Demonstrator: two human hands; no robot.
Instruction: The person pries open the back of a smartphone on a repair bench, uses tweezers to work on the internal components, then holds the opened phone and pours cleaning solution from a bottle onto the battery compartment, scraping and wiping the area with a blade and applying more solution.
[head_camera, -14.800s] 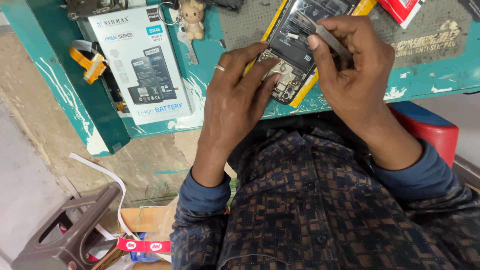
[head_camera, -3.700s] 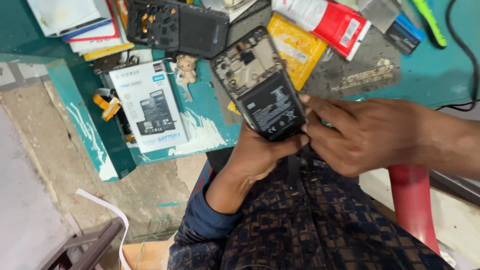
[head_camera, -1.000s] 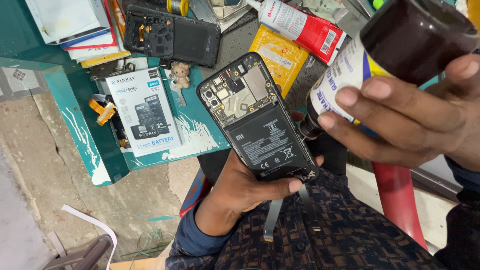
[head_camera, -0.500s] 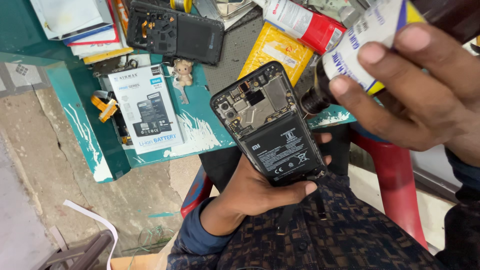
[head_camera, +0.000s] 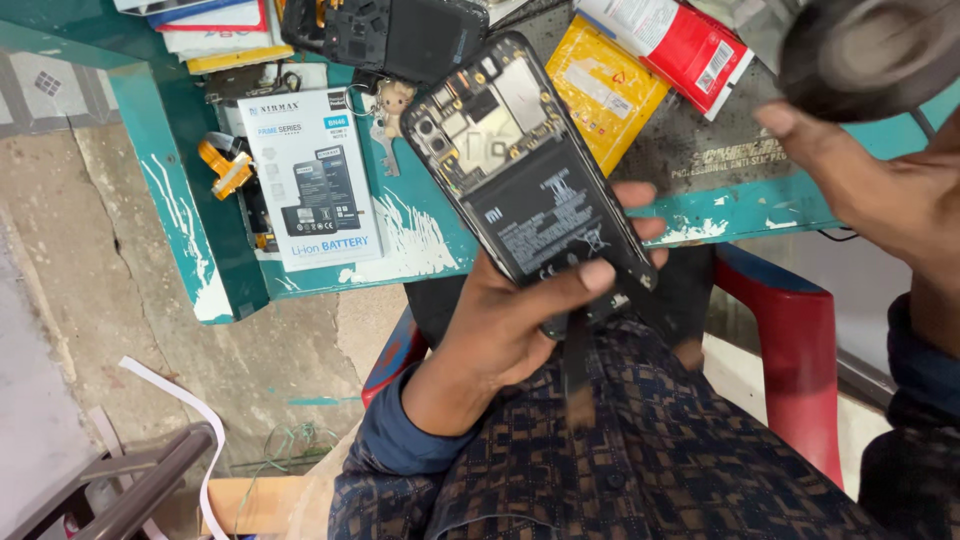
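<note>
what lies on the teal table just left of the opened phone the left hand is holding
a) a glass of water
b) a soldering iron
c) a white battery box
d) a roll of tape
c: a white battery box lies flat on the teal table, left of the opened phone gripped by the left hand.

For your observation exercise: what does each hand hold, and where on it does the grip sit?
Left hand grips the opened phone at its lower end. Right hand holds a blurred dark-capped container; the grip cannot be told.

An opened black phone (head_camera: 530, 190), back cover off, battery and circuit board exposed, tilts above the teal table edge.
</note>
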